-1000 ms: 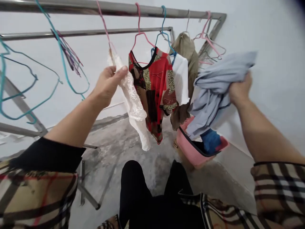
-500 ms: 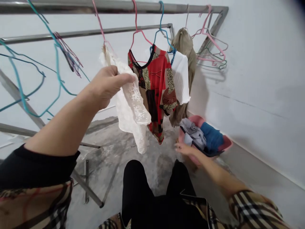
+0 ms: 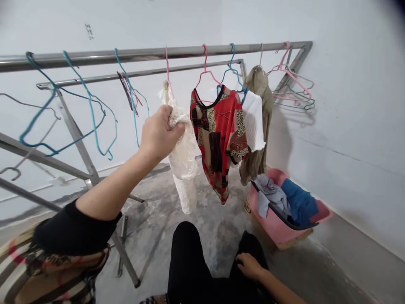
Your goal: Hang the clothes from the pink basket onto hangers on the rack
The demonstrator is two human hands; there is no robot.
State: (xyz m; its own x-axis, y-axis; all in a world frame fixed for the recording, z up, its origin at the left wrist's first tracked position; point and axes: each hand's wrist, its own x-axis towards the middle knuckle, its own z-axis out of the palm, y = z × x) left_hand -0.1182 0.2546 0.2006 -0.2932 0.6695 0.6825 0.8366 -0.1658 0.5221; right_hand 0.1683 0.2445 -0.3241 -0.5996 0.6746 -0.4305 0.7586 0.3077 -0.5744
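My left hand is raised and closed on a white lace garment that hangs from a pink hanger on the metal drying rail. My right hand is down low, resting on my black trouser leg with fingers loosely curled and nothing in it. To the right on the rail hang a red patterned top, a white ribbed top and an olive garment.
A pink laundry basket with grey and blue clothes sits on the concrete floor by the white wall. Empty teal hangers hang at left, pink and green hangers at far right. The rack's slanted legs stand at left.
My right hand dropped the grey garment into the basket, then came down to my leg. My left hand bunched the lace garment tighter. The view tilted up.
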